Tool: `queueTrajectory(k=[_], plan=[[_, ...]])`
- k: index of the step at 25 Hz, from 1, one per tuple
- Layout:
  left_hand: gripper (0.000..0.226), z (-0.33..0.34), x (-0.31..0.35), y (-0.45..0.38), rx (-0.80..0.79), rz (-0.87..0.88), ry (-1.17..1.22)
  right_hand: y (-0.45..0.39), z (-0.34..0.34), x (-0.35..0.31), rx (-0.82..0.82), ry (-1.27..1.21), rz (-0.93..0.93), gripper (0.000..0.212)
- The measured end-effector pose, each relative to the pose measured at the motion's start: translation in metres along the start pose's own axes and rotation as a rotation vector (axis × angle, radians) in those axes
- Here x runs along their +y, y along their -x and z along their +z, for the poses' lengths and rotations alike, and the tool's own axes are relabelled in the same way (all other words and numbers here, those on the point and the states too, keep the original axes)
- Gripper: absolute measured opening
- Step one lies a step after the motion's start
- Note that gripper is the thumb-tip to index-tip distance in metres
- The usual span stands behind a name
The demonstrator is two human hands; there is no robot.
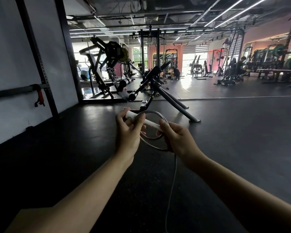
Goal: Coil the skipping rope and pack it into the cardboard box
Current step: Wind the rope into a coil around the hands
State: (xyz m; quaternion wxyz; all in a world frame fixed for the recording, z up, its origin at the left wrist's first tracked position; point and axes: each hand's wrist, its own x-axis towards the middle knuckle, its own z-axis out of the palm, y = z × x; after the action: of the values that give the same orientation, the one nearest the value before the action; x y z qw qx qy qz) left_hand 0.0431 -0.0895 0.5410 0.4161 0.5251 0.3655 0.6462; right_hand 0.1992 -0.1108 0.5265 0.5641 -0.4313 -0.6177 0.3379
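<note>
I hold the skipping rope in front of me over the dark gym floor. Its white handle (149, 122) lies slanted between my two hands. My left hand (128, 130) grips the handle's upper left end. My right hand (177, 137) pinches the thin grey rope (155, 113), which is wound in loops around the handle's lower right end. A loose length of rope (172, 182) hangs from my right hand down to the bottom of the frame. No cardboard box is in view.
A black bench machine (159, 91) stands on the floor right behind my hands. A rack upright with a red clamp (38, 96) lines the white wall at left. More gym machines and a crouching person (175, 73) are far back.
</note>
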Motion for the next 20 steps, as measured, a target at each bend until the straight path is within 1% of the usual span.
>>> queueTrajectory(k=[1, 2, 4, 5, 6, 8, 9, 10, 12, 14, 15, 16, 18, 19, 20], plan=[[0.052, -0.01, 0.003, -0.004, -0.06, -0.005, -0.048, -0.002, -0.006, -0.003, -0.039, 0.058, -0.004, 0.044], [0.059, -0.02, 0.008, -0.008, -0.137, 0.014, -0.164, -0.005, -0.013, -0.008, -0.075, 0.14, -0.013, 0.045], [0.066, -0.034, 0.024, -0.018, -0.352, 0.141, -0.493, -0.012, -0.026, -0.021, -0.161, 0.338, -0.065, 0.046], [0.065, -0.034, 0.035, -0.022, -0.484, 0.217, -0.642, -0.016, -0.031, -0.028, -0.215, 0.419, -0.088, 0.047], [0.06, -0.029, 0.045, -0.027, -0.595, 0.258, -0.772, -0.02, -0.034, -0.038, -0.267, 0.479, -0.098, 0.048], [0.044, -0.011, 0.062, -0.032, -0.743, 0.245, -0.95, -0.028, -0.037, -0.055, -0.343, 0.546, -0.115, 0.044], [0.041, -0.003, 0.067, -0.034, -0.794, 0.191, -0.967, -0.032, -0.038, -0.062, -0.356, 0.582, -0.131, 0.043], [0.04, 0.004, 0.068, -0.034, -0.829, 0.122, -0.932, -0.034, -0.04, -0.068, -0.357, 0.609, -0.131, 0.045], [0.036, 0.009, 0.066, -0.028, -0.862, 0.028, -0.807, -0.032, -0.045, -0.071, -0.356, 0.555, -0.099, 0.055], [0.033, 0.009, 0.06, -0.02, -0.886, 0.039, -0.761, -0.024, -0.051, -0.065, -0.394, 0.487, -0.077, 0.048], [0.036, 0.008, 0.058, -0.016, -0.896, 0.049, -0.758, -0.024, -0.055, -0.058, -0.413, 0.461, -0.07, 0.046], [0.038, 0.006, 0.055, -0.013, -0.899, 0.048, -0.741, -0.024, -0.059, -0.052, -0.419, 0.417, -0.046, 0.049], [0.038, 0.002, 0.056, -0.009, -0.853, 0.047, -0.612, -0.027, -0.071, -0.044, -0.377, 0.272, 0.065, 0.067], [0.039, 0.001, 0.058, -0.007, -0.792, 0.05, -0.5, -0.028, -0.078, -0.041, -0.341, 0.175, 0.101, 0.075], [0.04, 0.003, 0.059, -0.004, -0.707, 0.051, -0.362, -0.027, -0.083, -0.037, -0.305, 0.077, 0.102, 0.077]])
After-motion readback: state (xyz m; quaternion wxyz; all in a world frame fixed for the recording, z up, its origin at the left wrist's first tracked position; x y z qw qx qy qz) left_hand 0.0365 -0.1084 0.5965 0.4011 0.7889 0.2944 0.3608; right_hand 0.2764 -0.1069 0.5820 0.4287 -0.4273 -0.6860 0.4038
